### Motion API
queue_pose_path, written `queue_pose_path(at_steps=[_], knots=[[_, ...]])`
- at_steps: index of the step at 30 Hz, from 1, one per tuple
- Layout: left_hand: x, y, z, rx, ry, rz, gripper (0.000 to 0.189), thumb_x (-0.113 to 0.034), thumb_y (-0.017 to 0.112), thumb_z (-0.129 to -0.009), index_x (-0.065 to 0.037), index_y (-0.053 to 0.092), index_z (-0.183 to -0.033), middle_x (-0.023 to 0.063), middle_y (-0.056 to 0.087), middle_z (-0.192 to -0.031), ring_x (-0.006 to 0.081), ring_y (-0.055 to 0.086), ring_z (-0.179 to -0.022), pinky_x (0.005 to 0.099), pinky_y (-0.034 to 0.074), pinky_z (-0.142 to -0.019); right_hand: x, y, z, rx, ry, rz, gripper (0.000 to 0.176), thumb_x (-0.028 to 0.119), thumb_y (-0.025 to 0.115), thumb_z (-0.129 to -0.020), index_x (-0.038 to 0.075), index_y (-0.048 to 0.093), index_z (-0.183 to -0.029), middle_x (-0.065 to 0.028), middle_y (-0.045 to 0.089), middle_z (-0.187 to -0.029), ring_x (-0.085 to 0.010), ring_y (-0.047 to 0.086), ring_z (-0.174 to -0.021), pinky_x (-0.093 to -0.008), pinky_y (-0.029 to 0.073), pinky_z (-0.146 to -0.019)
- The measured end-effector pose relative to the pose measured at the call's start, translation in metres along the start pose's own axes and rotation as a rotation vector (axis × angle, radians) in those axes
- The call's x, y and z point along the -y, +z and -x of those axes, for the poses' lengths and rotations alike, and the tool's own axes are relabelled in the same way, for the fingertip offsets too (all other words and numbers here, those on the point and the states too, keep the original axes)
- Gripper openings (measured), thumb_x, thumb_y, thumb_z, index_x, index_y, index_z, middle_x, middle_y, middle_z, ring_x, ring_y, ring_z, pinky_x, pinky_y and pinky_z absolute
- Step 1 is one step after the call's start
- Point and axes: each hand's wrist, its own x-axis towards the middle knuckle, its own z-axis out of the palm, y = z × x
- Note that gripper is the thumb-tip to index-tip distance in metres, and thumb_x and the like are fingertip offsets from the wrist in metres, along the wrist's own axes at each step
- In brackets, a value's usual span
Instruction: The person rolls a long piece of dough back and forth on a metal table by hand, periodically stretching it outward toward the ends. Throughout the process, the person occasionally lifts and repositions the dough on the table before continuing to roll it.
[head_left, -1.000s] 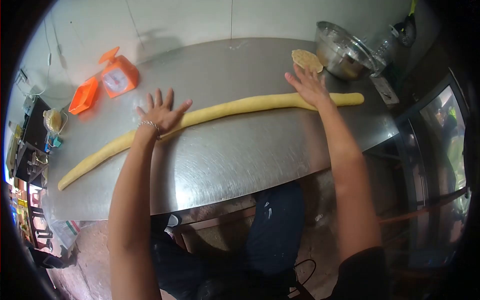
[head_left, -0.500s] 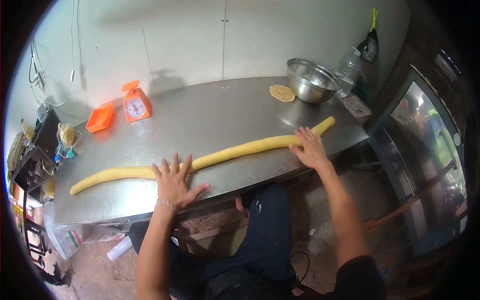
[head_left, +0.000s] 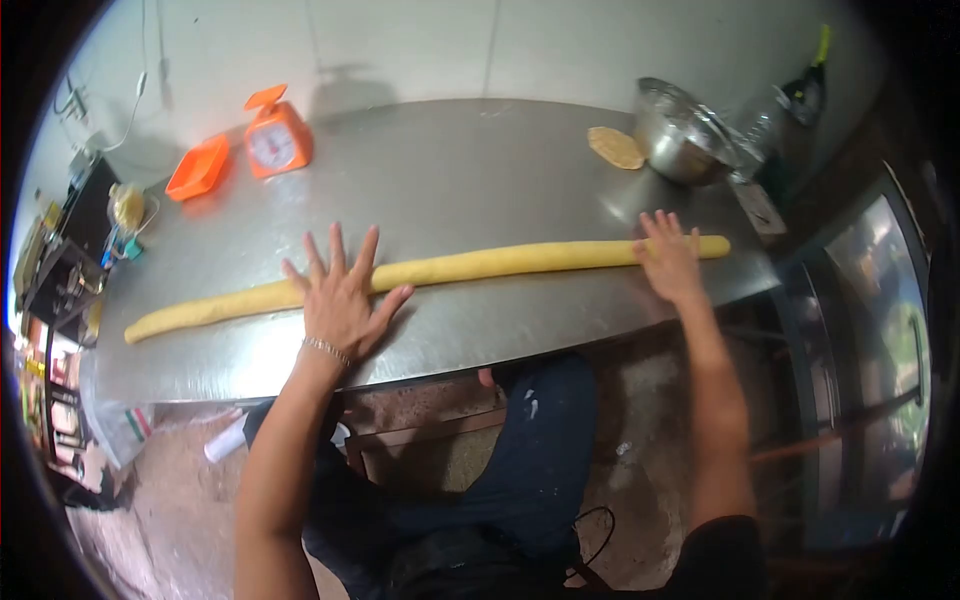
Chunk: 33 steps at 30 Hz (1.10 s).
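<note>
A long rope of yellow dough (head_left: 510,262) lies across the steel table (head_left: 480,180), thinner at its left end. My left hand (head_left: 345,298) is spread flat over it left of the middle, with a bracelet at the wrist. Close to the rope's right end, my right hand (head_left: 670,260) rests on the dough, its fingers stretched out and a little apart. Both palms hide the dough beneath them. Neither hand is closed around anything.
An orange kitchen scale (head_left: 277,140) and an orange tray (head_left: 199,167) stand at the back left. At the back right are a steel bowl (head_left: 680,140), a flat tan round piece (head_left: 615,148) and a clear plastic bottle (head_left: 762,125). A glass-fronted cabinet (head_left: 870,330) stands right.
Both hands have pushed forward, away from me, with the dough rope under them. The rope now lies straighter, its bend near the right end gone. The view has shifted too.
</note>
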Motion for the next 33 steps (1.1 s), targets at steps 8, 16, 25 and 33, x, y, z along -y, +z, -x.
queue_pose_path(at_steps=[8, 16, 25, 33], knots=[[0.026, 0.026, -0.101, 0.141, -0.135, -0.012, 0.102, -0.09, 0.035, -0.099, -0.026, 0.021, -0.178, 0.0219, 0.013, -0.183, 0.046, -0.002, -0.169, 0.0808, 0.003, -0.126, -0.017, 0.011, -0.124, 0.127, -0.022, -0.246, 0.093, 0.083, 0.037, -0.104, 0.022, 0.035, -0.174, -0.0136, 0.03, -0.181, -0.0341, 0.019, -0.169, -0.0567, 0.009, -0.137], [0.039, 0.044, -0.148, 0.214, -0.139, -0.079, 0.102, -0.089, 0.035, -0.1, -0.025, 0.019, -0.178, 0.0215, 0.007, -0.184, 0.0484, -0.006, -0.169, 0.0794, 0.002, -0.126, -0.024, 0.031, -0.161, -0.081, -0.162, -0.366, 0.092, 0.081, 0.037, -0.105, 0.021, 0.032, -0.175, -0.0159, 0.023, -0.182, -0.035, 0.018, -0.169, -0.058, 0.012, -0.136], [0.021, -0.004, -0.065, 0.312, -0.016, 0.001, 0.104, -0.094, 0.042, -0.093, -0.027, 0.039, -0.172, 0.0202, 0.029, -0.18, 0.0551, 0.024, -0.162, 0.0848, 0.018, -0.121, -0.033, 0.01, -0.059, 0.078, -0.055, -0.132, 0.075, 0.07, 0.038, -0.111, 0.019, 0.052, -0.164, -0.0127, 0.038, -0.177, -0.0357, 0.023, -0.168, -0.0622, 0.012, -0.135], [0.024, -0.018, 0.06, 0.042, 0.178, 0.055, 0.117, -0.096, 0.055, -0.083, -0.026, 0.034, -0.174, 0.0226, 0.026, -0.18, 0.0591, 0.019, -0.162, 0.0819, 0.004, -0.125, -0.038, -0.013, 0.072, -0.075, -0.022, -0.184, 0.077, 0.063, 0.051, -0.109, 0.016, 0.043, -0.169, -0.0164, 0.036, -0.177, -0.0361, 0.024, -0.167, -0.0632, 0.008, -0.134]])
